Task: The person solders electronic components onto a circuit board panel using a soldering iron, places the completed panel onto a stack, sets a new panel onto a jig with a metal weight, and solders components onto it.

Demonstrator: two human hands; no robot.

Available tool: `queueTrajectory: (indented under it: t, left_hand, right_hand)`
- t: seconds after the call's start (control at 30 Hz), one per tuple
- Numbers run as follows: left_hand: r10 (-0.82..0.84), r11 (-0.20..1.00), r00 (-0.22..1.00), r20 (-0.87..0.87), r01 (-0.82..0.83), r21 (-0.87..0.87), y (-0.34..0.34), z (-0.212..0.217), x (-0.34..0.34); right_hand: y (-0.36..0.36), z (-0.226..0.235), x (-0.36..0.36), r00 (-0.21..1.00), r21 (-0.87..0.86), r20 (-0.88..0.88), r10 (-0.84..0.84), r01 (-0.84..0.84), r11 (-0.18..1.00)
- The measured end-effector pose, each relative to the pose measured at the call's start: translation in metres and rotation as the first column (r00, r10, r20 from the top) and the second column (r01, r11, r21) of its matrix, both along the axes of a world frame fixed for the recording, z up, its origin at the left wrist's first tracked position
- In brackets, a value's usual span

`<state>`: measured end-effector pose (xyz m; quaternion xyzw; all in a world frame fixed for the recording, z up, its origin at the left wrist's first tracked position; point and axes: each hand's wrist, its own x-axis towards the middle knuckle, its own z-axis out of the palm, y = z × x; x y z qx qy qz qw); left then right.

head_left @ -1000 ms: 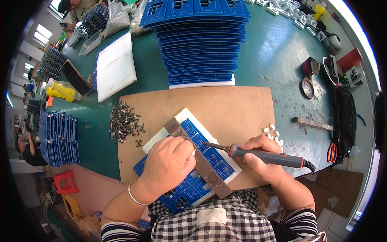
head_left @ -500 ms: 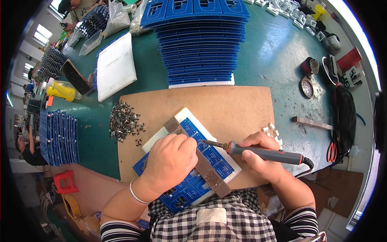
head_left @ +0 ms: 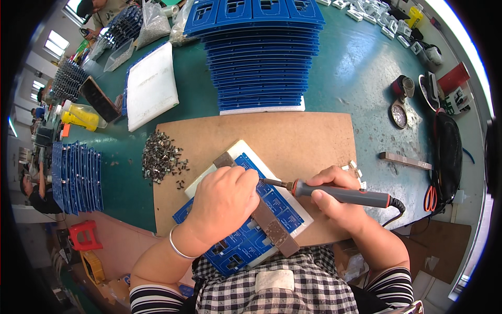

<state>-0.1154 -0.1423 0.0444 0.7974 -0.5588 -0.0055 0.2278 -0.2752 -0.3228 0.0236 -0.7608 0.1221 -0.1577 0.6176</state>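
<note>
My right hand (head_left: 339,204) grips a grey soldering iron (head_left: 350,195) with orange trim, its tip pointing left. The tip reaches the blue circuit board (head_left: 285,206), right beside the fingers of my left hand (head_left: 222,204). That hand is closed above the board, knuckles up; what its fingers hold is hidden beneath them. A brown flat bar (head_left: 274,227) lies diagonally across the board and passes under my left hand. Board and bar rest tilted on a pale pad (head_left: 250,148).
A brown work mat (head_left: 308,136) carries a heap of small black parts (head_left: 159,157) and a few white connectors (head_left: 353,168). Behind it rises a tall stack of blue boards (head_left: 261,68). Scissors (head_left: 430,198), a metal bar (head_left: 405,159) and a small round tin (head_left: 398,114) lie right.
My left hand has shifted slightly up and right. The soldering iron has moved a little left, bringing its tip against or just behind my left fingers.
</note>
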Motion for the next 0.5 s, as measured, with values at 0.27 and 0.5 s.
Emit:
queueTrajectory:
  t: [0.27,0.5]
  left_hand:
    - [0.052,0.995,0.976,-0.209,-0.069,-0.072,0.018,0.006,0.002]
    - [0.023,0.997,0.980,-0.198,-0.039,-0.073,0.021,0.002,-0.012]
  right_hand:
    - [-0.005,0.001,-0.007,1.000,-0.016,0.014,0.020,-0.020,1.000]
    - [-0.001,0.001,-0.023,1.000,-0.014,0.026,-0.005,0.006,1.000]
